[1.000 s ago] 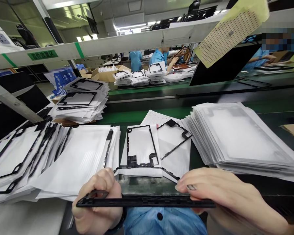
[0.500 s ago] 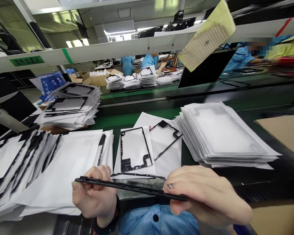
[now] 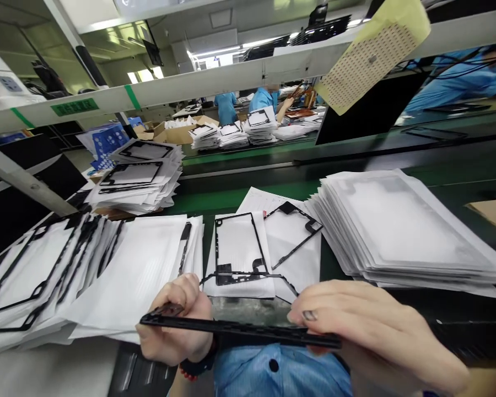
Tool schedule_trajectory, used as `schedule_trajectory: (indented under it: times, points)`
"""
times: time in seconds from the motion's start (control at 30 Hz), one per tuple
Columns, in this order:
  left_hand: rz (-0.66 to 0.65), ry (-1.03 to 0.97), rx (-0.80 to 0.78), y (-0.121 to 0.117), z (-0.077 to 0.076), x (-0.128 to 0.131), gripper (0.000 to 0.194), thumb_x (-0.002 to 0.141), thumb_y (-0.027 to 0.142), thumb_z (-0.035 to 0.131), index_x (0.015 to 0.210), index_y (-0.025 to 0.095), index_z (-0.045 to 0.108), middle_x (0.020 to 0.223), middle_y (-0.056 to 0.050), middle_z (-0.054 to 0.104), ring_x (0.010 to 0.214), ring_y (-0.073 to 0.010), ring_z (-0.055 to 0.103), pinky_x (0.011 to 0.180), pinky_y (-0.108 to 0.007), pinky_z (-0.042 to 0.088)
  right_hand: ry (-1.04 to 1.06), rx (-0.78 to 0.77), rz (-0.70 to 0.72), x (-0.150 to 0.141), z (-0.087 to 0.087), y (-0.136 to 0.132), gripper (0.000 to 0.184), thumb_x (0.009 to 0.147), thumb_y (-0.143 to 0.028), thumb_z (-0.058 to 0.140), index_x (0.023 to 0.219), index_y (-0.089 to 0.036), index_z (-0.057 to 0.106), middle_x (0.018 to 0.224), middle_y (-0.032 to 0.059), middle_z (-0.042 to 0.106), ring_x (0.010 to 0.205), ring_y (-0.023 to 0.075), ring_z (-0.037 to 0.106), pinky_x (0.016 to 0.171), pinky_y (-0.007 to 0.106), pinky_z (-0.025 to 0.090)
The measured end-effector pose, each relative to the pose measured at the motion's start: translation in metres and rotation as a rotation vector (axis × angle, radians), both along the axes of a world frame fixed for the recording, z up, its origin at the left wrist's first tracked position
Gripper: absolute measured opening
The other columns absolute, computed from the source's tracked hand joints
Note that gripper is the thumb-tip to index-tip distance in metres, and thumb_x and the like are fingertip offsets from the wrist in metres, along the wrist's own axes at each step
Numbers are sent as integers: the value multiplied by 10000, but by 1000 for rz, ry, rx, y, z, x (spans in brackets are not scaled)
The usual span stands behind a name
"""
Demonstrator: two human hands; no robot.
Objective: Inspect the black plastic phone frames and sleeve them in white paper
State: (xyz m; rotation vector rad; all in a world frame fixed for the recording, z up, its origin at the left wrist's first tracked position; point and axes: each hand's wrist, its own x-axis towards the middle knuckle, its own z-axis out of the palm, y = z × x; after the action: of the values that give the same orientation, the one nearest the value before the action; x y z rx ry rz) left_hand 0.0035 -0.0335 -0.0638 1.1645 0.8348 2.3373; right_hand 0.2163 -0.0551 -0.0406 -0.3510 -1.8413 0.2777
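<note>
Between my two hands is a thin black rectangular frame [image 3: 268,332], tilted so that its near side shows almost edge-on. My left hand [image 3: 179,317] pinches its left end, thumb below and fingers curled. My right hand [image 3: 367,322], with a ring, grips the right end; its thumb is partly hidden under the frame. Just beyond, another black frame [image 3: 216,248] lies on a white sheet. A further black frame [image 3: 288,208] sits at an angle on white paper to its right.
A tall pile of white sleeves [image 3: 397,220] stands on the right. White sheets [image 3: 128,270] and sheets interleaved with black frames [image 3: 28,264] fill the left. Farther back is another frame stack [image 3: 136,190]. A yellow dotted sheet [image 3: 372,60] hangs from the white rail [image 3: 198,82]; co-workers in blue are beyond.
The held frame has tipped, so its far side now shows above the near one. The view has shifted, moving the bench's contents rightward. Both hands keep their grip.
</note>
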Motion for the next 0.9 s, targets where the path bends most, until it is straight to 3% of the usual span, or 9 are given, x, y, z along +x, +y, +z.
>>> schedule_trajectory:
  times: [0.1, 0.3, 0.4, 0.57, 0.67, 0.77, 0.83, 0.9]
  points:
    - [19, 13, -10, -5, 3, 6, 638, 872, 669, 431, 480, 203, 240, 392, 65, 169, 353, -74, 193, 414, -268, 229, -4, 12, 36, 6, 2, 5, 111, 965, -119, 615, 1014, -122, 715, 781, 69, 763, 754, 199, 770, 707, 254, 660]
    - [57, 100, 58, -11, 17, 19, 645, 892, 645, 502, 486, 202, 269, 392, 62, 184, 330, -80, 212, 387, -278, 181, 76, -1, 28, 10, 10, 21, 94, 952, -179, 667, 911, -168, 752, 700, 26, 766, 586, 186, 749, 584, 234, 659]
    - [63, 191, 46, -15, 18, 21, 598, 930, 562, 509, 512, 197, 283, 428, 53, 212, 361, -94, 258, 408, -287, 194, 199, -20, -24, 7, -2, 27, 121, 900, -151, 683, 930, -211, 783, 679, 0, 749, 552, 196, 716, 499, 274, 628]
    - [116, 278, 74, -21, 9, 26, 484, 951, 487, 475, 594, 208, 304, 521, 53, 209, 421, -103, 245, 464, -302, 181, 370, -212, -167, 8, -32, 27, 110, 852, -236, 716, 894, -300, 796, 647, 6, 689, 577, 246, 653, 496, 404, 558]
    - [124, 307, 73, -24, 4, 26, 460, 958, 473, 468, 612, 214, 309, 547, 53, 204, 442, -109, 238, 488, -308, 177, 348, -249, -160, 11, -33, 27, 90, 871, -267, 710, 895, -304, 788, 660, 4, 691, 604, 244, 666, 524, 394, 566]
    - [162, 347, 93, -22, -1, 21, 431, 973, 446, 430, 628, 223, 300, 562, 55, 194, 443, -114, 229, 492, -307, 177, 209, -214, -53, 15, -17, 28, 106, 935, -278, 654, 944, -287, 759, 667, 8, 711, 572, 232, 683, 512, 353, 588]
    - [219, 478, 82, -14, -2, 14, 414, 986, 424, 401, 632, 230, 309, 553, 56, 204, 433, -119, 240, 486, -307, 172, -48, -152, 66, 16, -2, 25, 122, 955, -311, 647, 1030, -251, 723, 656, 12, 726, 532, 215, 692, 478, 301, 587]
    - [243, 635, 45, -1, -1, 6, 412, 987, 396, 422, 618, 230, 345, 530, 54, 239, 433, -123, 265, 482, -309, 171, -328, -154, 83, 15, 13, 20, 163, 961, -285, 647, 1105, -219, 686, 699, 22, 751, 570, 194, 716, 503, 248, 579]
